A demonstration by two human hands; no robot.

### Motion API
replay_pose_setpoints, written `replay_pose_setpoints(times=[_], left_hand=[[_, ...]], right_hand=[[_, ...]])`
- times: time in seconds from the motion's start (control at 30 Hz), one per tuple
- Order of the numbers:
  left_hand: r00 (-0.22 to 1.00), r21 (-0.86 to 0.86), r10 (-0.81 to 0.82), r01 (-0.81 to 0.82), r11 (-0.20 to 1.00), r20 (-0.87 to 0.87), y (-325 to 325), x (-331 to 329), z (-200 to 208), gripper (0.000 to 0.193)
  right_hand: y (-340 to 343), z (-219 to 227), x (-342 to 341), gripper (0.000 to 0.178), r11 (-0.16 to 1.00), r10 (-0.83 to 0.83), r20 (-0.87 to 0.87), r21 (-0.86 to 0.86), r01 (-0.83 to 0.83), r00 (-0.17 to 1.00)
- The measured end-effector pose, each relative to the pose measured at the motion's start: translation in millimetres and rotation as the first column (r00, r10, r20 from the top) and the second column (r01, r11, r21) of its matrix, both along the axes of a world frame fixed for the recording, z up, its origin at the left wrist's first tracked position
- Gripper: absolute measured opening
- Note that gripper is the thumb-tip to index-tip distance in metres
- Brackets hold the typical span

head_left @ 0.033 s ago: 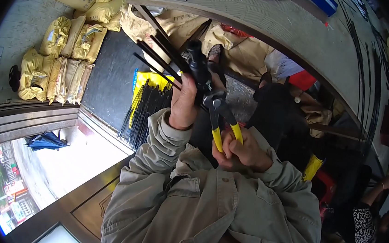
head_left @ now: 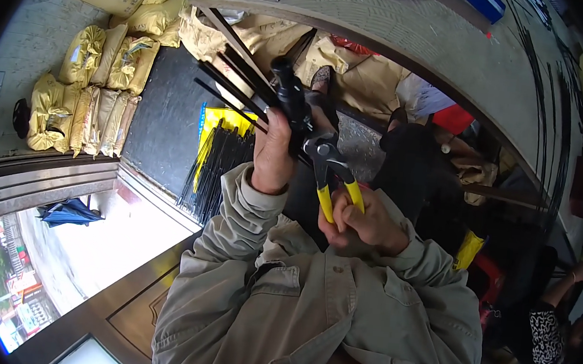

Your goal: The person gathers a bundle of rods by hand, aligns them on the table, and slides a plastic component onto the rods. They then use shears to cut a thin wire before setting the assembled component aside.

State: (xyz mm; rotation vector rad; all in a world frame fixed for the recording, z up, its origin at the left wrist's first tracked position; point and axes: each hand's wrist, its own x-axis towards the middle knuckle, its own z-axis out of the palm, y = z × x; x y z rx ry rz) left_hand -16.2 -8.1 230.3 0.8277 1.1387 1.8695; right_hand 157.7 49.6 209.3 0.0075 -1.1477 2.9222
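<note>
My left hand [head_left: 274,154] is closed around a few black rods [head_left: 261,90] and a stout black fitting [head_left: 289,90], its thumb pressed along the near side of them; most of its fingers are hidden from me. My right hand [head_left: 366,220] is folded round the yellow grips of the pliers [head_left: 324,151], with those grips standing somewhat apart. My hands are separate from each other, the head of the pliers lying between them. The fitting rises just beyond the pliers and leans away to the left, and the rods fan out farther left. I cannot tell whether the jaws bite on anything, since that spot is dark and crowded. Left of the pliers, well apart, a thick bundle of thin black rods [head_left: 218,165] lies by a yellow packet [head_left: 231,118]; beyond and to the right of the pliers curves the surface [head_left: 416,26]

Compared with the earlier frame, the rods and fitting have tipped slightly farther left, and the pliers' head has shifted a touch with them, while my right hand keeps almost the same grip
</note>
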Motion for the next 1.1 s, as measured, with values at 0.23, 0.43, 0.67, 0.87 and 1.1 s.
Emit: replay_pose_setpoints(times=[0.23, 0.43, 0.67, 0.87, 1.1], left_hand=[[0.997, -0.015, 0.023, -0.024, 1.0, -0.074, -10, -2, 9, 0.069], [1.0, 0.017, 0.029, -0.029, 0.999, -0.001, -12, -2, -2, 0.066], [0.999, 0.012, 0.029, -0.03, 0.999, 0.038, -13, 3, 3, 0.062], [0.998, -0.021, 0.066, -0.066, 0.998, 0.016, -14, 1, 5, 0.061], [0.979, -0.193, 0.197, -0.202, 0.96, -0.048, -8, 9, 11, 0.069]], right_hand=[[57, 33, 1, 0.022, 0.606, -0.235, -0.117, 0.759, 0.239, 0.965], [73, 84, 3, 0.021, 0.582, -0.136, 0.279, 0.799, -0.151, 0.951], [77, 92, -1, 0.022, 0.401, -0.118, 0.23, 0.901, -0.166, 0.966], [74, 81, -8, 0.022, 0.181, -0.123, 0.153, 0.975, -0.13, 0.98], [54, 41, -8, 0.02, -0.011, -0.321, -0.224, 0.972, 0.233, 0.92]])
